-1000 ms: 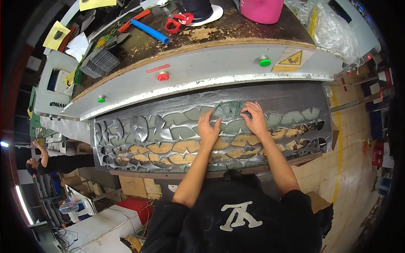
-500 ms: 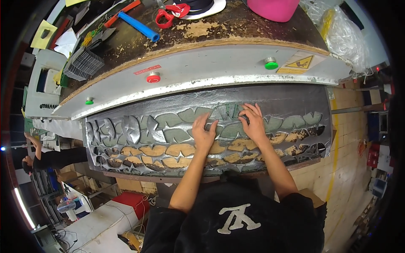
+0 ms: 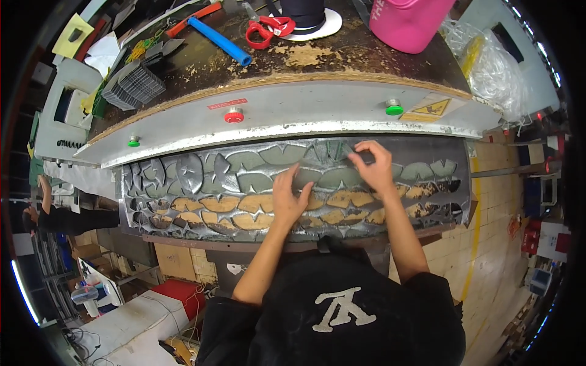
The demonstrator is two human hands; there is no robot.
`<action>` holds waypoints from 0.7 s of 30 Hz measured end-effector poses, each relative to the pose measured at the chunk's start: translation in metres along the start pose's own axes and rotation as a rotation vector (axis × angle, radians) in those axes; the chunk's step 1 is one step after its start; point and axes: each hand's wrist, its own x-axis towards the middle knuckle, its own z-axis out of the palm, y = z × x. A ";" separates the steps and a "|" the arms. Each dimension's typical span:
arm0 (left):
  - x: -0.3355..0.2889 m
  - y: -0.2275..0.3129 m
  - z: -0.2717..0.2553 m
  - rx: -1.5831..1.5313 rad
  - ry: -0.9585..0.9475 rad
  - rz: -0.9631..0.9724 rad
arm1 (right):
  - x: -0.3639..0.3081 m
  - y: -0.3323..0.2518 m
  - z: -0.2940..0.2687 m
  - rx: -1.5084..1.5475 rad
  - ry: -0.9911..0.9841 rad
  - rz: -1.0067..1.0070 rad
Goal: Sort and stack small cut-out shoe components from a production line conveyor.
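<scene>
A long sheet of shiny dark grey material (image 3: pixel 390 145) lies in front of me, with rows of leaf-shaped cut-outs showing green and tan board beneath. At its far side, right of centre, sits a green-edged shape that looks like a cutting die (image 3: pixel 329 150). My right hand (image 3: pixel 375 166) has its thumb and forefinger around the die's right end, the other fingers curled. Over the cut-outs nearer to me, my left hand (image 3: pixel 290 194) is held with thumb and fingers apart and nothing in it. Several loose, curled grey pieces (image 3: pixel 190 171) lie on the sheet's left part.
Beyond the sheet runs a grey machine beam (image 3: pixel 317 110) with a red button (image 3: pixel 234 115) and green buttons (image 3: pixel 394 107). On its worn top are a blue-handled tool (image 3: pixel 220 41), red scissors (image 3: pixel 261 35), a cap (image 3: pixel 311 21) and a pink bucket (image 3: pixel 408 27). Another person (image 3: pixel 73 210) stands far left.
My left hand has come off the die's left side and drawn toward me. The right hand stays at the die's right end, its fingers more curled. The whole view has shifted slightly.
</scene>
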 end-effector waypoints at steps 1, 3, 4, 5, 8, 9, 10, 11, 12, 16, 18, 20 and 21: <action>-0.008 0.000 -0.009 0.004 0.002 0.010 | 0.019 -0.009 -0.005 0.062 -0.004 0.070; -0.020 -0.013 -0.015 -0.226 -0.205 -0.192 | 0.062 -0.019 -0.013 0.012 0.014 0.065; -0.029 -0.006 -0.026 -0.224 -0.220 -0.186 | 0.075 -0.030 -0.023 0.052 -0.039 0.175; -0.027 -0.008 -0.028 -0.224 -0.277 -0.217 | 0.098 -0.029 -0.027 0.095 -0.086 0.254; -0.031 0.009 -0.052 -0.043 -0.489 -0.269 | 0.097 -0.021 -0.037 -0.055 -0.167 0.301; -0.032 0.013 -0.062 0.133 -0.619 -0.271 | 0.090 -0.019 -0.034 0.028 -0.166 0.227; -0.041 0.013 -0.073 0.162 -0.599 -0.126 | 0.072 -0.042 -0.030 0.078 -0.188 0.214; -0.049 0.014 -0.079 0.164 -0.594 -0.145 | 0.051 -0.046 -0.028 0.039 -0.284 0.243; -0.046 0.020 -0.081 0.171 -0.541 -0.118 | 0.030 -0.056 -0.028 0.099 -0.332 0.322; -0.039 0.025 -0.079 0.182 -0.470 -0.075 | -0.066 -0.054 -0.021 -0.089 -0.487 0.330; -0.048 0.026 -0.081 0.194 -0.468 -0.041 | -0.097 -0.074 -0.024 -0.160 -0.513 0.314; -0.052 0.025 -0.078 0.189 -0.436 -0.037 | -0.116 -0.079 -0.020 -0.269 -0.487 0.255; -0.056 0.024 -0.076 0.180 -0.410 -0.035 | -0.119 -0.080 -0.019 -0.270 -0.482 0.259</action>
